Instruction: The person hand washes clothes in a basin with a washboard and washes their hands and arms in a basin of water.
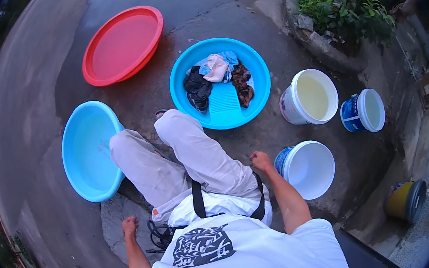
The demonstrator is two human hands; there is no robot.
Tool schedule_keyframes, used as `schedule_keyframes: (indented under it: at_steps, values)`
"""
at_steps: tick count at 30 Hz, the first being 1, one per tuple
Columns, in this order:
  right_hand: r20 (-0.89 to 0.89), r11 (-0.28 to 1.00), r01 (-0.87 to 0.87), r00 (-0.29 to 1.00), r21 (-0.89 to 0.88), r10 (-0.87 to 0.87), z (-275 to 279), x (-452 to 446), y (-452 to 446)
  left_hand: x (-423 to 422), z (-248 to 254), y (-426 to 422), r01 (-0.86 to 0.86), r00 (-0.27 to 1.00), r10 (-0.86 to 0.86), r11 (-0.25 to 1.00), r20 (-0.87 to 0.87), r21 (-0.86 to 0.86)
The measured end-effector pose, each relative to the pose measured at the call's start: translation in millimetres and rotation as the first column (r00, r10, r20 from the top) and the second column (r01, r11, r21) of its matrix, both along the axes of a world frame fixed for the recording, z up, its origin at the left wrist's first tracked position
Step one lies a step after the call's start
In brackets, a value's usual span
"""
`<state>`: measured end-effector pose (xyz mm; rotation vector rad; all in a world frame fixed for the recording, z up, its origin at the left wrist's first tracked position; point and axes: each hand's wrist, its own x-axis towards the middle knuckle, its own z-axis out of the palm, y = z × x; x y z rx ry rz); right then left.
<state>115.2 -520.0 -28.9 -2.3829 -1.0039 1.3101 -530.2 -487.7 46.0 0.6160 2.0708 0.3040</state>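
My left hand (130, 224) hangs low beside my left hip, fingers curled in, over the grey stone slab (116, 225). Nothing shows in it. On the other side, my right hand (261, 161) is also curled closed with nothing visible in it, just left of an upright white bucket (311, 170). Ahead of my knees stands a blue basin (258, 94) with a ribbed washboard (225, 100) moulded into it. Dark clothes (197, 88), a pale pink cloth (215, 69), a light blue cloth (229, 57) and a brown patterned garment (242, 85) lie inside.
A light blue basin (84, 150) sits by my left leg, and a red basin (123, 48) farther ahead. To the right are a bucket of yellowish liquid (310, 97), a smaller blue-and-white bucket (362, 110) and a yellow bucket (402, 200). Plants (342, 8) grow behind a stone edge.
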Motion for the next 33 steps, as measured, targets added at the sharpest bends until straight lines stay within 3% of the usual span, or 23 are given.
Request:
schedule_keyframes:
  at_steps: [5,11,16,18,19,20,21,22,23,24,25,26,28,29,31,33]
  values:
    - [-0.045,1.0,0.01,0.999,0.017,-0.01,-15,0,-13,-5,-9,-10,0.047,0.996,-0.045,0.999,0.077,-0.028]
    - [0.036,0.996,-0.086,0.996,0.033,0.084,-19,3,-33,18,1,-11,0.034,0.996,-0.032,0.999,0.083,-0.02]
    - [-0.045,0.999,0.025,0.999,-0.021,-0.026,-20,1,-44,25,-4,-16,0.01,0.992,-0.011,1.0,0.126,0.006]
    - [0.089,0.992,-0.118,0.989,0.041,0.114,-28,2,-49,19,-10,-23,-0.011,0.992,0.005,0.999,0.127,0.043]
    - [0.066,0.973,-0.231,0.971,0.029,0.228,-22,5,-50,1,-22,-31,0.118,0.979,-0.12,0.993,0.162,0.018]
    - [0.164,0.975,-0.202,0.969,0.096,0.184,-52,6,-62,-3,-34,-26,0.229,0.954,-0.231,0.973,0.19,0.036]
    - [0.178,0.973,-0.184,0.971,0.139,0.158,-44,4,-56,7,-36,-29,0.128,0.983,-0.133,0.991,0.128,0.05]
    - [0.065,0.968,-0.249,0.966,-0.004,0.249,-60,11,-57,17,-34,-32,0.013,0.997,-0.018,0.998,0.074,0.06]
    - [0.102,0.956,-0.293,0.951,0.0,0.291,-55,11,-55,21,-37,-27,-0.08,0.994,0.068,0.987,0.083,0.14]
    - [0.082,0.951,-0.308,0.948,0.008,0.307,-90,23,-63,22,-40,-29,-0.027,0.999,0.022,0.994,0.043,0.106]
    - [0.075,0.971,-0.239,0.968,-0.025,0.241,-59,18,-52,23,-44,-35,0.028,1.0,-0.028,0.998,0.006,0.052]
    - [0.096,0.971,-0.24,0.966,-0.004,0.239,-66,23,-51,28,-43,-35,-0.05,0.999,0.049,0.995,0.014,0.09]
    - [0.061,0.978,-0.178,0.981,-0.106,0.185,-82,37,-44,35,-39,-31,0.163,0.983,-0.155,0.983,-0.099,0.085]
    - [0.072,0.971,-0.218,0.972,-0.099,0.226,-81,42,-35,38,-38,-30,0.12,0.99,-0.112,0.988,-0.09,0.096]
    - [0.087,0.98,-0.172,0.98,-0.102,0.181,-62,40,-27,36,-56,-29,0.229,0.962,-0.214,0.971,-0.172,0.07]
    - [0.138,0.972,-0.207,0.965,-0.114,0.221,-65,44,-18,35,-57,-32,0.212,0.963,-0.205,0.977,-0.177,0.02]
